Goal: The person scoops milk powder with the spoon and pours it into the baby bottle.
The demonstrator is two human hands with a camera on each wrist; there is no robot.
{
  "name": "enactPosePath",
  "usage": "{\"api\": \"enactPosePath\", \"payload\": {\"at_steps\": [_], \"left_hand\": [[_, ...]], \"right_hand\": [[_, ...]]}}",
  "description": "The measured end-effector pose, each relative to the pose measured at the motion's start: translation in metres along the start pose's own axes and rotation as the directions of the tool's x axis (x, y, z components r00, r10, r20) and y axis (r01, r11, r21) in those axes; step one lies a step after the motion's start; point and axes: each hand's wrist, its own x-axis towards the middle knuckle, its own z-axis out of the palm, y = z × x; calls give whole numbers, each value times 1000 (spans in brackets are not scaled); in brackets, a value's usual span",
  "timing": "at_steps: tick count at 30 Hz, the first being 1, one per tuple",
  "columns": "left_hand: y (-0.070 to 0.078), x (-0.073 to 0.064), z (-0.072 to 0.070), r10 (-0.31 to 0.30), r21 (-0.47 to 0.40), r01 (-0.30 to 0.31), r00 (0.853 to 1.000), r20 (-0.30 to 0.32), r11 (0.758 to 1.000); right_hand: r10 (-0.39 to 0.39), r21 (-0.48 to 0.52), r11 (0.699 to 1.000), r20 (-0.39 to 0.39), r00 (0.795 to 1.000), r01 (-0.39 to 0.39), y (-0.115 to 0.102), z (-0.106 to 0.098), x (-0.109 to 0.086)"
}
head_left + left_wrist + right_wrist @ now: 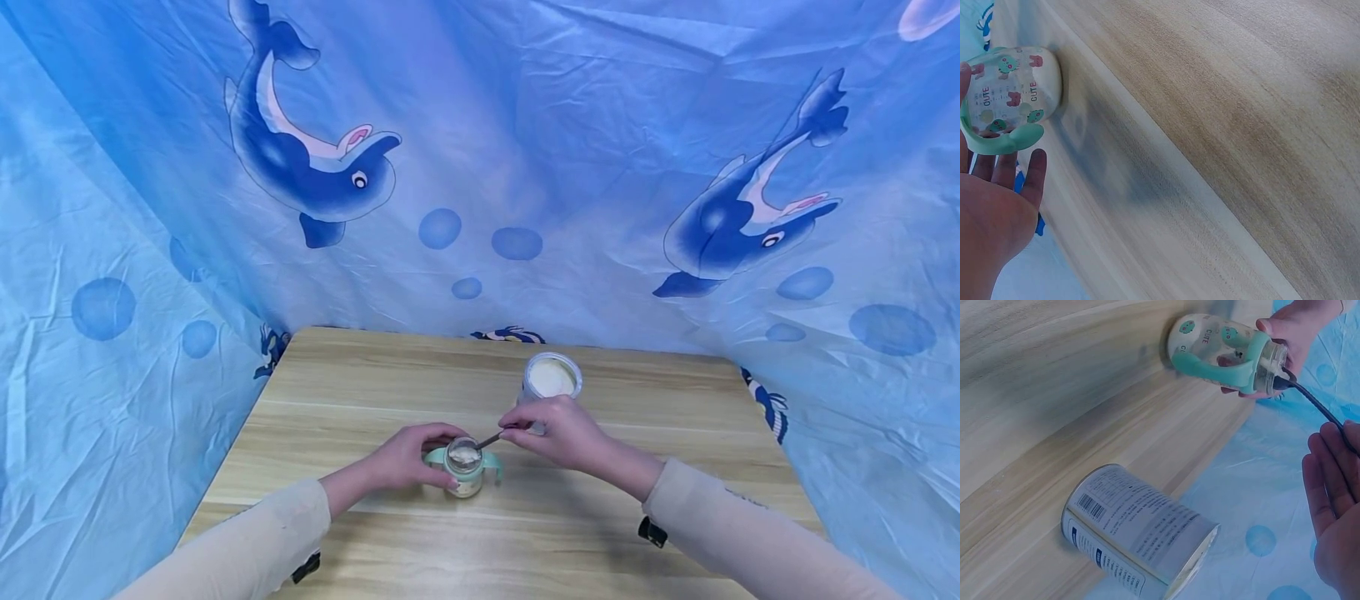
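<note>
Bottle [466, 487]: stands upright near the middle of the desk [375, 375]; it is see-through, with little pictures and the word "CUTE" on its side.
Handles [1213, 370]: green, one on each side of the bottle.
Left hand [415, 458]: its grip is holding the bottle by the side.
Right hand [561, 430]: its grip is pinching the dark spoon [491, 439] by the far end.
Spoon tip: at the bottle's open top, with white powder [464, 456] there.
Can [1138, 528]: open, upright on the desk, behind the bottle and to its right; creamy white stuff [552, 378] shows inside.
Cloth [600, 125]: blue, hanging behind the desk, with two dolphins [322, 179] and round bubbles.
Sleeves [251, 533]: pale, on both arms.
</note>
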Motion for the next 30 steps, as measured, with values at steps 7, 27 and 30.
{"api": "enactPosePath", "payload": {"at_steps": [7, 27, 30], "left_hand": [[0, 0, 1, -4, -1, 4, 1000, 0, 1000], [-2, 0, 4, 10, 9, -10, 1000, -4, 1000], [-2, 0, 4, 9, 7, -8, 1000, -7, 1000]], "right_hand": [[-131, -95, 987, -21, 991, 128, -2, 5, 1], [-404, -184, 906, -117, 907, 380, -2, 7, -20], [-399, -191, 908, -127, 908, 372, 0, 8, -25]]}}
